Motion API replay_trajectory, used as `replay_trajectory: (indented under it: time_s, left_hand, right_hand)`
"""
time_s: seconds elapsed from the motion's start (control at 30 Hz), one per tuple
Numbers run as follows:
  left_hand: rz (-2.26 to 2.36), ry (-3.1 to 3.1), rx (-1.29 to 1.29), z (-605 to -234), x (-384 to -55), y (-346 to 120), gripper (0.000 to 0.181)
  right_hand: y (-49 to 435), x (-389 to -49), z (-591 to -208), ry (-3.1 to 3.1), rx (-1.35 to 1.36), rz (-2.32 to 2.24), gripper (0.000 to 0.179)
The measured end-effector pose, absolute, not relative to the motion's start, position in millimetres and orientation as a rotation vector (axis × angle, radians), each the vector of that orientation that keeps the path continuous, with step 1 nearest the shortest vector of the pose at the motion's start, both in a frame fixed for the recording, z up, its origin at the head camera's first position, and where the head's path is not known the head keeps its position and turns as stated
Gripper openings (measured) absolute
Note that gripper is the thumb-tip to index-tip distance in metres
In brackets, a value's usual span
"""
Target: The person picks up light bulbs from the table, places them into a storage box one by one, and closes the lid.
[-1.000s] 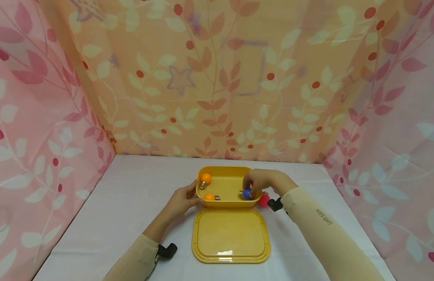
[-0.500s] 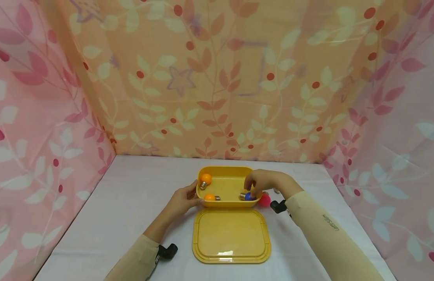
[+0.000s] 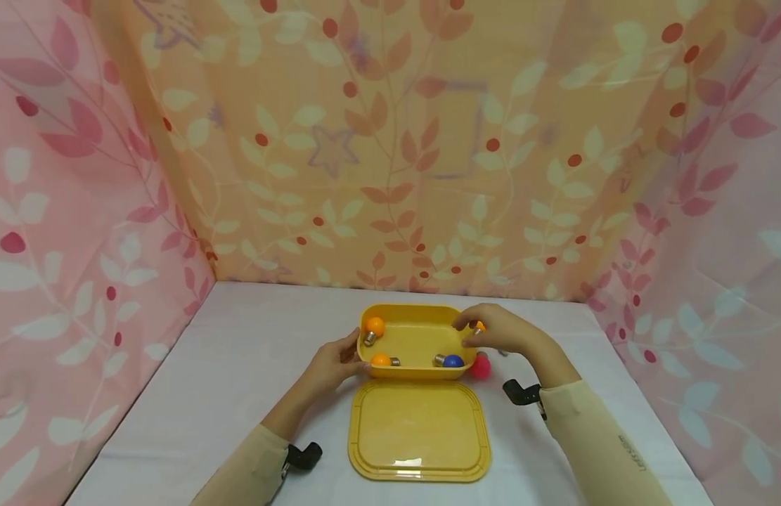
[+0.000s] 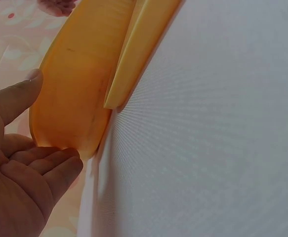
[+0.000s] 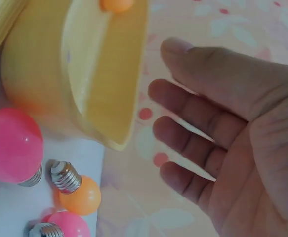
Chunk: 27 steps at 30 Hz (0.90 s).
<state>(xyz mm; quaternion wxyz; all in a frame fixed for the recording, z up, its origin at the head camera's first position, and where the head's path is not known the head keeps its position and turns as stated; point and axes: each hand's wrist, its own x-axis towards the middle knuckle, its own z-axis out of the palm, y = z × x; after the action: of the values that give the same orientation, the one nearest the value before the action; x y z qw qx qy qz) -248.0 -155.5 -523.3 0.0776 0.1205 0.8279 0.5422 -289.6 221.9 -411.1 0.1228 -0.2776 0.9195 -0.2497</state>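
A yellow plastic box (image 3: 422,342) lies with its inside showing. In it are two orange light bulbs, one at the back left (image 3: 375,325) and one at the front left (image 3: 380,360), plus a blue light bulb (image 3: 453,361) at the front right. My left hand (image 3: 330,362) holds the box's left end, thumb toward the front and fingers at the back; the left wrist view shows fingertips (image 4: 72,160) against the end wall. Above the box's right rim is my right hand (image 3: 507,330), holding nothing, fingers spread and relaxed in the right wrist view.
Just in front of the box lies its yellow lid (image 3: 420,432). Past the box's right end are a pink light bulb (image 5: 13,145), an orange light bulb (image 5: 82,196) and another pink light bulb (image 5: 72,226). Patterned cloth (image 3: 396,140) walls in the white table.
My right hand has let go of the blue light bulb, which now lies in the box, and has lifted away to the right. My left hand stays on the box.
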Motion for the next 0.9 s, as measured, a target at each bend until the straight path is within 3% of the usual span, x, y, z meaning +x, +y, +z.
replay_trajectory:
  time_s: [0.57,0.9]
  left_hand:
    - [1.595,2.505,0.374,-528.3,-249.3,-154.7,0.089]
    - [1.615,2.490,0.368,-526.0,-248.9,-155.8,0.090]
  right_hand:
    - [269.7,-254.0,-450.5,2.896,-0.695,-1.073,0.032]
    - [286.7,-252.8,-461.3,2.952,-0.600,-1.109,0.042]
